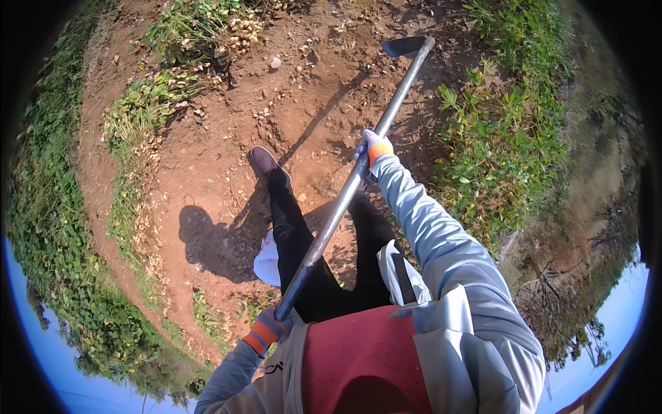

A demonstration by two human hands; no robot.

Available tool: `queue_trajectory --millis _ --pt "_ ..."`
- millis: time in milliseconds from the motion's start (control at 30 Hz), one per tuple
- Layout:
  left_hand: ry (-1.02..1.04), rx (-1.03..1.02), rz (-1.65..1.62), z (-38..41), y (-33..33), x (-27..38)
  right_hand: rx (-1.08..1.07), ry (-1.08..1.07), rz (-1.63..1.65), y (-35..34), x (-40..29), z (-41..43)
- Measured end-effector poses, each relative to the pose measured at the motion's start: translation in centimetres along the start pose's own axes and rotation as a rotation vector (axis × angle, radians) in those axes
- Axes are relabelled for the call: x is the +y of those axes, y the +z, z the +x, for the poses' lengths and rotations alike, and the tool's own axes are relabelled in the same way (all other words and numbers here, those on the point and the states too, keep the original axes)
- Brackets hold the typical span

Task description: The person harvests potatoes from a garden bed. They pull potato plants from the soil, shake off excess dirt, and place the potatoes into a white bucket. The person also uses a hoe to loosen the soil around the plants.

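Note:
A long-handled hoe crosses the view, its metal pole [339,207] slanting from my waist to the upper right. The dark hoe blade [402,46] hangs over or rests on the soil near standing leafy plants; contact cannot be told. My right hand [374,146], in a grey glove with an orange cuff, grips the pole about midway. Around its near end, by my hip, closes my left hand [269,327] in a matching striped glove. Uprooted peanut plants [243,33] with pale pods lie at the upper left.
Green plants [501,155] stand in a row on the right. More pulled plants [137,114] lie in a line on the left. Behind my leg is a white bucket [266,261]. Reddish bare soil [232,134] with scattered leaves and a pale stone [275,63] stretches between.

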State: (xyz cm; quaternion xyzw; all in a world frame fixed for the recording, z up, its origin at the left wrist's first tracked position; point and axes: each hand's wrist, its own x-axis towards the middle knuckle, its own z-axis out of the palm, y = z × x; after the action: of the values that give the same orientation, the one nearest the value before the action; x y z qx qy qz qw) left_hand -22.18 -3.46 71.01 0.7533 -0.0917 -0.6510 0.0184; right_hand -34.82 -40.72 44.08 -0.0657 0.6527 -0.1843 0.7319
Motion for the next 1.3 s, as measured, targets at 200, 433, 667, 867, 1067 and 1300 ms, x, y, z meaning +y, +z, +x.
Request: queue_trajectory --millis 200,433,667,867,1067,1300 --pt "-0.209 -0.064 -0.241 -3.4 0.9 -7.5 0.056 0.109 -0.399 0.6 12.3 2.1" --pt "-0.346 -0.023 -0.14 -6.7 1.3 -14.5 0.005 0.407 0.082 -1.2 18.1 -2.2" --pt "-0.182 -0.307 0.198 -3.5 -2.9 -8.4 -0.24 0.558 0.307 -2.4 18.5 -6.6" --pt "-0.107 -0.309 0.065 17.9 -0.8 6.9 0.066 0.064 -0.989 -9.0 18.4 6.1" --pt "0.16 -0.274 0.46 34.5 6.2 9.7 0.114 -0.579 -1.474 -7.0 11.5 21.8" --pt "0.252 -0.365 0.274 41.4 6.3 11.1 -0.045 -0.533 -1.782 1.3 12.8 34.3"
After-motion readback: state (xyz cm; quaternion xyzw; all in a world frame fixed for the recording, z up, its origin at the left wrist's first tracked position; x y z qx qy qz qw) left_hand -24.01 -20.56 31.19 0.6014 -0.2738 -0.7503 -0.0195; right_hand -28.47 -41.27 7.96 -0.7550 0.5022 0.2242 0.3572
